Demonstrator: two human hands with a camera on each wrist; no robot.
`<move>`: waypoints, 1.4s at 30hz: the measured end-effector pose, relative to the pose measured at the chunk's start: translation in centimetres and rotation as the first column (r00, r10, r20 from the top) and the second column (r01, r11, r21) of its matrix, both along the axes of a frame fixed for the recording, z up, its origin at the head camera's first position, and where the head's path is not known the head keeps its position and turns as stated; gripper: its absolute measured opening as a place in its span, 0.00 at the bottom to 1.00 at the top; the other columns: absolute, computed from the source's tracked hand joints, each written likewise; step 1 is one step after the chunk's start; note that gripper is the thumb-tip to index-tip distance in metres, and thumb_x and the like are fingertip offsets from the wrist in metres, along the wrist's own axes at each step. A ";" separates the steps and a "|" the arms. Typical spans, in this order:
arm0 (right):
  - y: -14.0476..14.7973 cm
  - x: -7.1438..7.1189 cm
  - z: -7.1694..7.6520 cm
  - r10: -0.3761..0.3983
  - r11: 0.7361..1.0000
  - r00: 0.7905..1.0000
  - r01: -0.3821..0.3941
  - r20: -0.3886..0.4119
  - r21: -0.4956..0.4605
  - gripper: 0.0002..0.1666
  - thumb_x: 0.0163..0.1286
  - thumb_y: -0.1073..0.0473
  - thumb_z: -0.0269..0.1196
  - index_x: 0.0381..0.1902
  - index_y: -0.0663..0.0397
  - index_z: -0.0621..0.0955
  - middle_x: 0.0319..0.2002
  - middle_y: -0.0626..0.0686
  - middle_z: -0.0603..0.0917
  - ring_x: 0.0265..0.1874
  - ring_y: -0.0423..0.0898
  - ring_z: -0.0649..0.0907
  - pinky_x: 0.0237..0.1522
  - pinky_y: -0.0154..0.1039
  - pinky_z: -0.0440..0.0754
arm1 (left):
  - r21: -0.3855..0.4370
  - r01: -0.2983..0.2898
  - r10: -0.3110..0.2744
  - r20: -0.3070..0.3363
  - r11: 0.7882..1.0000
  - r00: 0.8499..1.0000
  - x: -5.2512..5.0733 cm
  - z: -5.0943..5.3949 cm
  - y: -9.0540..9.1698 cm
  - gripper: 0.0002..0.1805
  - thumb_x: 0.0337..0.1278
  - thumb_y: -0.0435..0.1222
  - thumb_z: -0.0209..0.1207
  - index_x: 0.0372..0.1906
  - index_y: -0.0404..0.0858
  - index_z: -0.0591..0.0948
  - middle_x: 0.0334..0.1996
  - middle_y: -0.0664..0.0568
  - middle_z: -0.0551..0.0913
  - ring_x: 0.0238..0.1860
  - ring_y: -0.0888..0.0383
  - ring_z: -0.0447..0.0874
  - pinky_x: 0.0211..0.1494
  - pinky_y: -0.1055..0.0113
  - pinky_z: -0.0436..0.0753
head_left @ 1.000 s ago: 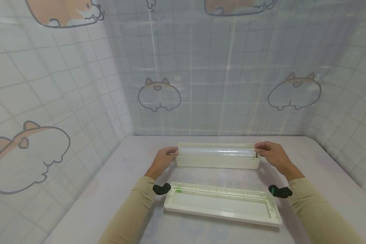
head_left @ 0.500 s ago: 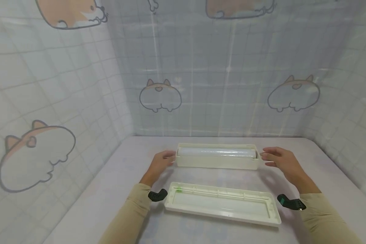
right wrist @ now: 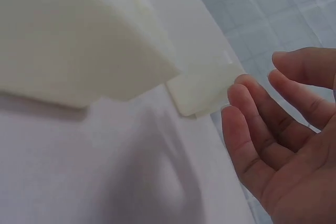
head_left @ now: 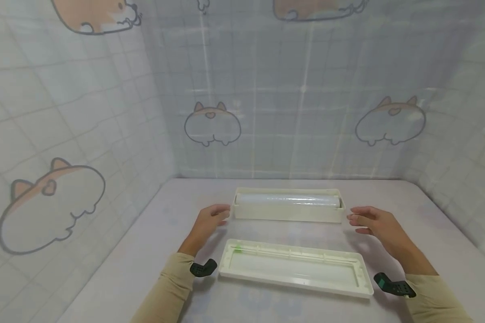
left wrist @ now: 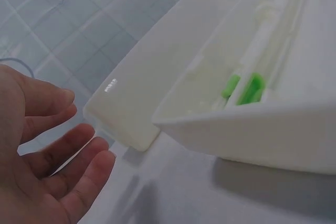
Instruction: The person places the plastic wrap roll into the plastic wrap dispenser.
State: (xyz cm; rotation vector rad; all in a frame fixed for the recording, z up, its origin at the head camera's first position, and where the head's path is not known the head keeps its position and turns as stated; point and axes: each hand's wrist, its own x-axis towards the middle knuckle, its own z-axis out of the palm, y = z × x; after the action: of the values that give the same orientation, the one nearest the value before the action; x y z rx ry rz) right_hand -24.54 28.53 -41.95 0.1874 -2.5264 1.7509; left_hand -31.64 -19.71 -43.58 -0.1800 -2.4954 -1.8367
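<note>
A roll of plastic film (head_left: 288, 200) lies lengthwise inside a long cream dispenser box (head_left: 287, 213) towards the back of the table. By the box's left end is my left hand (head_left: 205, 225), its fingers loosely bent and holding nothing; the left wrist view shows the hand (left wrist: 58, 156) beside that end. Off the right end, a small gap away, my right hand (head_left: 381, 226) holds nothing, with fingers relaxed. Nearer to me lies the long cream lid (head_left: 295, 273), inner side up, with a green slider (left wrist: 252, 88) on its rail at the left.
The pale table (head_left: 145, 260) carries the box and lid. Grid-patterned curtain walls with cartoon dogs (head_left: 212, 125) surround it at the back and sides. Black wrist-worn devices (head_left: 203, 268) sit beside the lid's ends.
Both hands have let go of the roll's ends and drawn back towards me, the right one also outward. The roll now sits lower in the box. The lid stays put.
</note>
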 end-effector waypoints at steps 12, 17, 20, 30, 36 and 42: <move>0.2 1.8 -0.7 0.047 0.999 0.995 -0.049 0.092 0.012 0.34 0.75 0.51 0.61 0.66 0.73 0.69 0.57 0.65 0.81 0.47 0.41 0.85 0.48 0.38 0.85 | -0.055 0.132 -0.130 0.040 0.990 0.991 1.3 -0.2 -1.1 0.23 0.65 0.43 0.64 0.61 0.36 0.81 0.52 0.48 0.84 0.50 0.53 0.84 0.57 0.55 0.83; -0.4 2.3 -0.8 0.088 0.996 0.982 -0.088 0.168 -0.007 0.36 0.73 0.50 0.63 0.66 0.72 0.69 0.57 0.64 0.81 0.52 0.51 0.85 0.50 0.42 0.85 | -0.143 0.220 -0.203 0.126 0.965 0.971 1.8 -0.2 -1.4 0.26 0.65 0.48 0.64 0.63 0.41 0.79 0.55 0.50 0.83 0.51 0.54 0.84 0.61 0.52 0.80; -0.4 2.6 -0.9 0.079 0.996 0.979 -0.083 0.191 0.015 0.36 0.72 0.48 0.64 0.66 0.70 0.70 0.57 0.63 0.82 0.53 0.52 0.84 0.50 0.43 0.86 | -0.142 0.255 -0.235 0.138 0.957 0.962 2.1 -0.4 -1.5 0.27 0.66 0.48 0.64 0.64 0.39 0.79 0.55 0.48 0.83 0.51 0.53 0.84 0.59 0.53 0.81; -0.2 3.6 -1.7 0.119 0.985 0.960 -0.146 0.252 0.094 0.35 0.72 0.48 0.64 0.65 0.67 0.72 0.55 0.59 0.83 0.47 0.50 0.85 0.47 0.47 0.84 | -0.241 0.303 -0.279 0.129 0.922 0.952 2.7 -0.8 -2.1 0.24 0.66 0.49 0.63 0.59 0.39 0.82 0.50 0.51 0.84 0.45 0.55 0.84 0.51 0.55 0.82; -0.3 3.8 -1.7 0.216 0.963 0.953 -0.244 0.215 0.115 0.28 0.74 0.52 0.63 0.62 0.68 0.75 0.54 0.60 0.83 0.47 0.47 0.81 0.40 0.41 0.83 | -0.274 0.359 -0.338 0.124 0.892 0.933 2.5 -0.9 -2.3 0.19 0.66 0.47 0.63 0.55 0.40 0.85 0.49 0.52 0.85 0.47 0.55 0.80 0.47 0.58 0.80; -0.5 3.8 -1.9 0.257 0.942 0.943 -0.293 0.211 0.162 0.25 0.72 0.53 0.64 0.58 0.67 0.79 0.51 0.57 0.84 0.49 0.50 0.81 0.46 0.40 0.81 | -0.315 0.372 -0.353 0.119 0.873 0.928 2.4 -1.0 -2.5 0.16 0.66 0.47 0.64 0.51 0.44 0.87 0.47 0.55 0.86 0.47 0.56 0.79 0.48 0.59 0.79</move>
State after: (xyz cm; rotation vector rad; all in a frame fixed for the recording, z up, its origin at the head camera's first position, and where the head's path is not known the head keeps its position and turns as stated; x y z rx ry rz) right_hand -20.75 28.00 -43.84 0.4271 -2.9330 1.6800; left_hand -29.25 -22.21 -44.62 -0.6597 -2.9654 -1.5121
